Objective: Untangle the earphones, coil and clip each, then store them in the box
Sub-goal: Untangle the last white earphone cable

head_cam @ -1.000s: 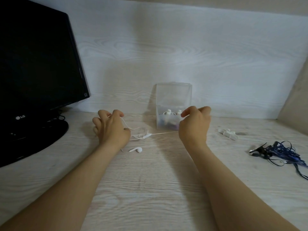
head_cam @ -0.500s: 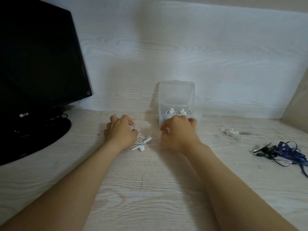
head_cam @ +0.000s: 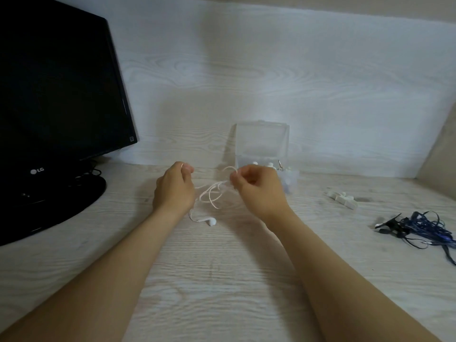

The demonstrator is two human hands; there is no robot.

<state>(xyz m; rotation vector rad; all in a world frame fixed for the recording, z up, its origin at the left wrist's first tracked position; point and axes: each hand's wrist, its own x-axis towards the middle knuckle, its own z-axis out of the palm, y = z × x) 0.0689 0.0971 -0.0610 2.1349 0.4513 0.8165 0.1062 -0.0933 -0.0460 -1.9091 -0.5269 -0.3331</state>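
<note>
White earphones [head_cam: 214, 196] hang in loose loops between my two hands above the desk. My left hand [head_cam: 174, 189] grips the cable with curled fingers, and one earbud [head_cam: 210, 220] dangles from it down to the desk. My right hand [head_cam: 256, 188] pinches a loop of the same cable just in front of the box. The clear plastic box [head_cam: 262, 141] stands open against the back wall, its lid upright, with white earphones inside. A tangle of dark blue earphones [head_cam: 424, 227] lies at the right. White clips [head_cam: 343, 198] lie right of the box.
A black monitor [head_cam: 56, 95] on a round stand [head_cam: 61, 198] fills the left side, with cables behind it. The white wood-grain wall [head_cam: 246, 70] runs behind the pale wood desk [head_cam: 222, 280]. A slanted beige panel [head_cam: 441, 154] closes the right corner.
My hands first came together over the cable, then rose off the desk; the white cable now hangs in loops between them and one earbud dangles lower.
</note>
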